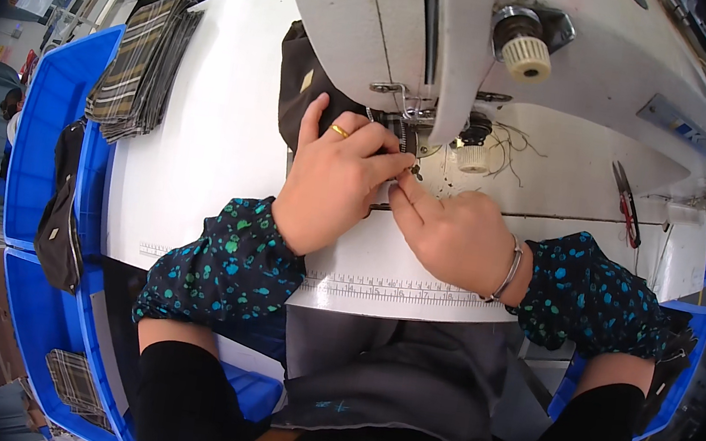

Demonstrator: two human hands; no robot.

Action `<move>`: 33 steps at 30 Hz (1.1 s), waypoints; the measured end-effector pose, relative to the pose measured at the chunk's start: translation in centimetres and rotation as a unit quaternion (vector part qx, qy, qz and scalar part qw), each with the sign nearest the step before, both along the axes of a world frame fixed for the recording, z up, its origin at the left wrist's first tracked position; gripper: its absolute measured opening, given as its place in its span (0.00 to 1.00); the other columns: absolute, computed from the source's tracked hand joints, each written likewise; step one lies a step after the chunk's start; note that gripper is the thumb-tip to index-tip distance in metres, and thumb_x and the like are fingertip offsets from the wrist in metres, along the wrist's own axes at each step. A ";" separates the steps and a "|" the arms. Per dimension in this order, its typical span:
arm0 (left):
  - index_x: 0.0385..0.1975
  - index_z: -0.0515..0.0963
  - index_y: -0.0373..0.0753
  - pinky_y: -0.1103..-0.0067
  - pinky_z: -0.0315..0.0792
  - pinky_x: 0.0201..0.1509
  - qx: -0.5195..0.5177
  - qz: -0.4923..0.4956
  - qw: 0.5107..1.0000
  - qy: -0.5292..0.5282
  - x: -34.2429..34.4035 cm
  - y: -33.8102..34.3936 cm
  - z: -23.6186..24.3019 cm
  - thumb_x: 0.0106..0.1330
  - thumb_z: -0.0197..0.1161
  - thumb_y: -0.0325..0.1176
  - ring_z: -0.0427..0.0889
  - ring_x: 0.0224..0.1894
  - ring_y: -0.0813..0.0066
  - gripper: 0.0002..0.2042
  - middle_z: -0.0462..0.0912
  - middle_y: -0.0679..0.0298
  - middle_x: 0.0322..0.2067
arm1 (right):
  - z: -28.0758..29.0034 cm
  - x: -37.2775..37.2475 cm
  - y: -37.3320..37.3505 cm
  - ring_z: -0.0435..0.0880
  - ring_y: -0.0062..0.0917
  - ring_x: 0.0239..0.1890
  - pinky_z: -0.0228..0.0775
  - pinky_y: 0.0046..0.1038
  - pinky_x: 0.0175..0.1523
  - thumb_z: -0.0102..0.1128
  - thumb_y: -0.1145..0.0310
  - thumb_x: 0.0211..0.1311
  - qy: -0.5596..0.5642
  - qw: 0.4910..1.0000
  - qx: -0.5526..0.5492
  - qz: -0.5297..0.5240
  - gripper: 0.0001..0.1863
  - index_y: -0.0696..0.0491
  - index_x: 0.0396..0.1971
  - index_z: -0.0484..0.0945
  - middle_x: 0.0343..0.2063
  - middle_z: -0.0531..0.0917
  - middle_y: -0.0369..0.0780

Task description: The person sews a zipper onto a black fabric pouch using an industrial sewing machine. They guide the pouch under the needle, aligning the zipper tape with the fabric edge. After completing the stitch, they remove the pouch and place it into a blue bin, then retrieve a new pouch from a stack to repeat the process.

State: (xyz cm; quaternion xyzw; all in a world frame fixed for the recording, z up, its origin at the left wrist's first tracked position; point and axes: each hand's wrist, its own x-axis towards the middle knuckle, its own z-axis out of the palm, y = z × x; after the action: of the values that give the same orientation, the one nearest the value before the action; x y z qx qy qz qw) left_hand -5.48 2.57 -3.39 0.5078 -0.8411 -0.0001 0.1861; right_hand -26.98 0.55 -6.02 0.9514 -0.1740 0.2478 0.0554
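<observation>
A dark brown fabric piece (292,90) with a small beige tag lies under the head of a white sewing machine (371,29), partly hidden by my hands. What looks like a strip of zipper teeth (404,135) shows by the presser foot (417,114). My left hand (333,173), a ring on one finger, presses on the fabric, its little finger raised and its index finger bent toward the needle area. Its thumb is hidden. My right hand (455,230) pinches the near edge of the work, thumb and index together, touching the left fingertips.
Small scissors (626,205) and loose thread ends (511,153) lie right of the needle. A plaid fabric stack (144,69) stands at the left by blue bins (47,150); a dark zipped pouch (62,220) hangs over a rim. A ruler strip (379,293) runs along the table's near edge.
</observation>
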 end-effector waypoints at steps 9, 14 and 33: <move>0.45 0.89 0.49 0.44 0.58 0.75 -0.075 -0.004 0.997 -0.023 0.4 -0.2 -0.6 0.53 0.70 0.27 0.79 0.53 0.70 0.18 0.82 0.75 0.42 | -0.4 0.1 -0.6 0.78 0.23 0.16 0.72 0.26 0.23 0.67 0.70 0.55 -0.004 0.999 0.011 -0.039 0.19 0.57 0.48 0.87 0.52 0.88 0.43; 0.43 0.89 0.49 0.48 0.60 0.74 -0.111 -0.005 0.994 -0.008 0.3 -0.4 -1.2 0.55 0.68 0.29 0.80 0.51 0.72 0.15 0.82 0.75 0.39 | -0.5 0.0 -0.7 0.80 0.22 0.19 0.73 0.27 0.24 0.67 0.70 0.55 0.001 0.999 0.014 -0.033 0.18 0.57 0.47 0.87 0.52 0.88 0.43; 0.48 0.88 0.47 0.49 0.69 0.67 -0.013 -0.028 0.999 -0.033 0.6 -0.6 0.1 0.51 0.72 0.27 0.81 0.51 0.68 0.21 0.84 0.73 0.43 | -0.1 0.0 -1.1 0.82 0.21 0.19 0.74 0.26 0.24 0.63 0.69 0.55 -0.023 1.000 -0.006 -0.016 0.13 0.58 0.40 0.83 0.45 0.88 0.45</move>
State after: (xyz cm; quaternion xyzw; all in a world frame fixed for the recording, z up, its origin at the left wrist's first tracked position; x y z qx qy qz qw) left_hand -4.92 1.93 -3.31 0.4812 -0.8606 0.0219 0.1650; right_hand -26.95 -0.60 -6.09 0.9424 -0.1889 0.2693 0.0607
